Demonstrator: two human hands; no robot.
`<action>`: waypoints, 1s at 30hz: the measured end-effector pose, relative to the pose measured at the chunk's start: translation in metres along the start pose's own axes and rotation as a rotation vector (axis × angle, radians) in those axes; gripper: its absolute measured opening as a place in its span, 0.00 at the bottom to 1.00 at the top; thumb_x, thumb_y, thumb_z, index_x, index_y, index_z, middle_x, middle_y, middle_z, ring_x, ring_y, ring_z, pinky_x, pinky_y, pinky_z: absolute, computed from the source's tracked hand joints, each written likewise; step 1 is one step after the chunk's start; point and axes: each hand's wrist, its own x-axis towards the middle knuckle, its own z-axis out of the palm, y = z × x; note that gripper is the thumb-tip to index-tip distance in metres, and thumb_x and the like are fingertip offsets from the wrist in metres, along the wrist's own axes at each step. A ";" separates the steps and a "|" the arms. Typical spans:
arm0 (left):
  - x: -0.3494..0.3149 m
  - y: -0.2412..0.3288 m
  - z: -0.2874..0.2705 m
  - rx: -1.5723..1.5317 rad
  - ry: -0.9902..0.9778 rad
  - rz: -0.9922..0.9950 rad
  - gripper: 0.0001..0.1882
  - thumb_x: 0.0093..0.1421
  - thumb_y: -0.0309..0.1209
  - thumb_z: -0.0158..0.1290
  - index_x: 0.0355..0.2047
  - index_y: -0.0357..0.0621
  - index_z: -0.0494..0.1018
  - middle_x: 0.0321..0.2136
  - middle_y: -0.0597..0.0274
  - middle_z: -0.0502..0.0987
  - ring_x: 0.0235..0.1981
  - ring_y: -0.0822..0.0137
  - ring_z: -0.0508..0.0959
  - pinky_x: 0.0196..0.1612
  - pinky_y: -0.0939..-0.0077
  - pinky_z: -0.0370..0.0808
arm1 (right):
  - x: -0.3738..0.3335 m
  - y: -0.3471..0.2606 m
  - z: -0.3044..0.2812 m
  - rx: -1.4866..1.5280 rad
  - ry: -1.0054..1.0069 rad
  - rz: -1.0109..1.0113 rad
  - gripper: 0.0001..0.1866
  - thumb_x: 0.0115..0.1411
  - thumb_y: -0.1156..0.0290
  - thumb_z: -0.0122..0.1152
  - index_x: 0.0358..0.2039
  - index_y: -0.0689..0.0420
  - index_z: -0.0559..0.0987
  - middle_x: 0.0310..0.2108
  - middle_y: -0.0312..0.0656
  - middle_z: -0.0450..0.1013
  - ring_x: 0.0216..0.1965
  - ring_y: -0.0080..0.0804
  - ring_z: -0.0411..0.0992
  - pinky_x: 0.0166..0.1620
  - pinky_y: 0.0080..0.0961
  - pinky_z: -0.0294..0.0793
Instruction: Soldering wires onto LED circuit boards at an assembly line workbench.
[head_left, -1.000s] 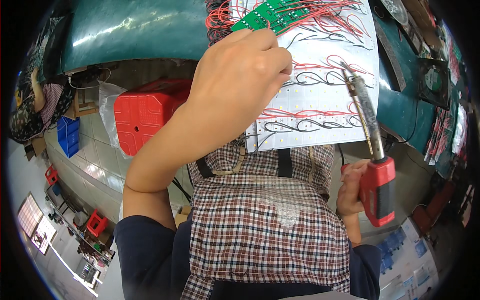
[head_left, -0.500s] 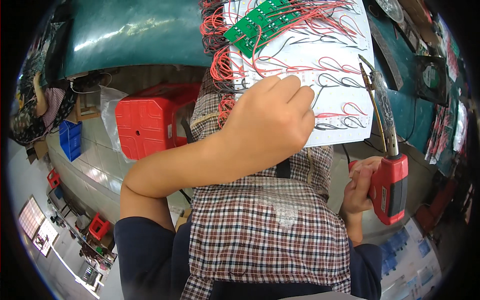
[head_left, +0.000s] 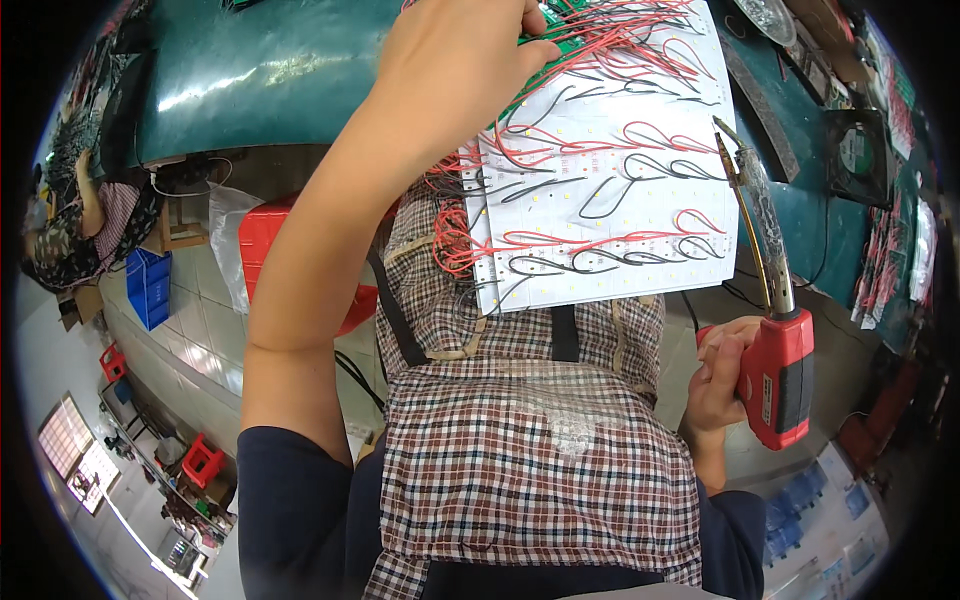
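My left hand (head_left: 455, 80) reaches up over the top left of a white LED board panel (head_left: 640, 205). Its thumb and curled fingers close on a green circuit board (head_left: 567, 47), which the hand partly covers. Red and black wires (head_left: 640, 45) fan out from the green board. Rows of looped red and black wires lie across the white panel, and more bunch along its left edge. Low on the right, my right hand (head_left: 722, 372) grips a red and black soldering gun (head_left: 780, 380). Its metal tip points up beside the panel's right edge.
The panel overhangs a green-topped bench (head_left: 270, 85) toward my checked apron (head_left: 540, 460). A red stool (head_left: 265, 240) stands under my left forearm. At the right are a black fan (head_left: 858, 152) and a dark flat bar (head_left: 760, 115). A blue bin (head_left: 149, 288) sits at far left near another person.
My left hand has moved up and away from the panel's middle to the green circuit board, uncovering the lower wire loops. The right hand with the soldering gun has barely moved.
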 end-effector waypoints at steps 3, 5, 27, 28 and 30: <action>0.007 -0.005 0.000 -0.054 -0.114 -0.052 0.10 0.55 0.30 0.61 0.32 0.37 0.75 0.32 0.49 0.76 0.35 0.50 0.77 0.39 0.61 0.73 | -0.002 -0.003 -0.006 -0.010 -0.018 0.058 0.06 0.64 0.76 0.53 0.29 0.62 0.70 0.23 0.39 0.63 0.19 0.20 0.59 0.23 0.19 0.60; 0.008 -0.008 0.001 -0.095 -0.180 -0.062 0.09 0.56 0.31 0.61 0.32 0.38 0.75 0.32 0.51 0.76 0.35 0.52 0.77 0.39 0.62 0.73 | -0.011 0.004 -0.008 -0.058 -0.007 0.047 0.05 0.64 0.76 0.52 0.30 0.61 0.70 0.23 0.38 0.63 0.19 0.21 0.59 0.24 0.19 0.61; -0.014 0.029 0.007 -0.292 0.287 0.259 0.06 0.54 0.27 0.61 0.31 0.42 0.76 0.24 0.62 0.76 0.24 0.61 0.77 0.27 0.70 0.73 | -0.022 0.019 -0.032 -0.255 -0.125 0.064 0.08 0.56 0.74 0.63 0.36 0.63 0.79 0.29 0.47 0.74 0.26 0.42 0.73 0.29 0.33 0.72; -0.018 0.029 0.009 -0.316 0.276 0.309 0.06 0.54 0.28 0.62 0.30 0.43 0.77 0.24 0.62 0.76 0.24 0.61 0.77 0.28 0.70 0.73 | -0.022 0.018 -0.032 -0.262 -0.103 0.086 0.08 0.56 0.74 0.63 0.35 0.62 0.79 0.29 0.47 0.74 0.26 0.42 0.73 0.30 0.34 0.72; -0.030 0.029 0.013 -0.305 0.181 0.246 0.05 0.54 0.29 0.62 0.30 0.43 0.78 0.24 0.62 0.76 0.25 0.61 0.77 0.28 0.70 0.73 | -0.026 0.018 -0.034 -0.267 -0.093 0.121 0.08 0.56 0.74 0.63 0.35 0.62 0.79 0.29 0.47 0.74 0.27 0.43 0.73 0.30 0.34 0.72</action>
